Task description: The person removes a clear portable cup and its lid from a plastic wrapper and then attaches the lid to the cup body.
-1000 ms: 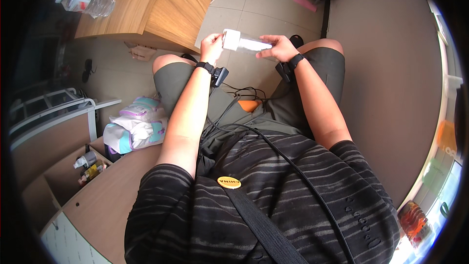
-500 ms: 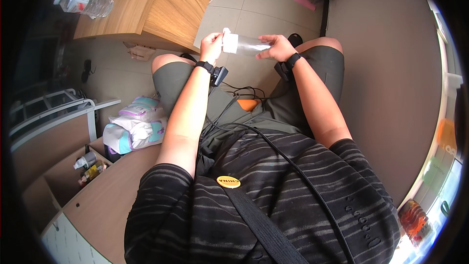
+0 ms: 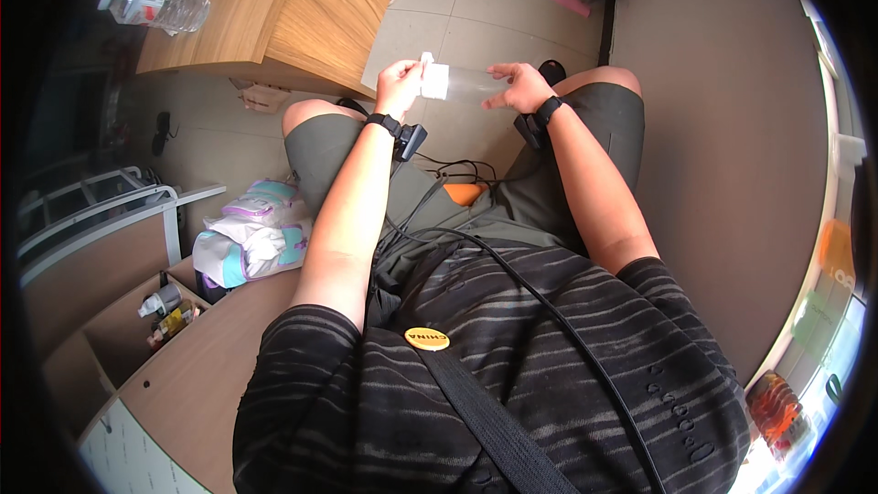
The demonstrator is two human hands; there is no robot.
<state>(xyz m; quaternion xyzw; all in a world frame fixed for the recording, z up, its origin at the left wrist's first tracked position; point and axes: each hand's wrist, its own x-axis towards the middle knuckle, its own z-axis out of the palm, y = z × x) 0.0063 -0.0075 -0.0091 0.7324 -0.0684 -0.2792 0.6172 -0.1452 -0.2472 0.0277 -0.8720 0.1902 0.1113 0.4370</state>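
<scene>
A person sits with both knees apart over a pale tiled floor (image 3: 476, 0), wearing a dark striped shirt (image 3: 512, 357) and olive shorts (image 3: 338, 151), with a black strap and a black cable running down the front of the shirt. To the right stands a large brown panel (image 3: 722, 155); to the upper left a wooden counter (image 3: 265, 9) carries a clear water bottle (image 3: 154, 5) lying on its side. Lower left, a brown shelf unit (image 3: 137, 348) has an open compartment with a few small bottles in it, and beside the left thigh sits a pile of soft packets (image 3: 249, 233) in white, pink and teal. Both arms stretch forward over the knees, each wrist wearing a dark band. Between the hands, held out above the floor just past the knees, is a small clear plastic bag (image 3: 462, 84) — nearly see-through, so the tiles show through it, lying roughly level from one hand to the other, with a white patch at its left end. The left hand (image 3: 400, 85) is closed on that white end, fingers pinching it from the side. The right hand (image 3: 517, 87) holds the other end more loosely, thumb and fingertips on the edge, the remaining fingers spread a little. Whether anything is inside the bag cannot be told — it is too small and too clear here.
</scene>
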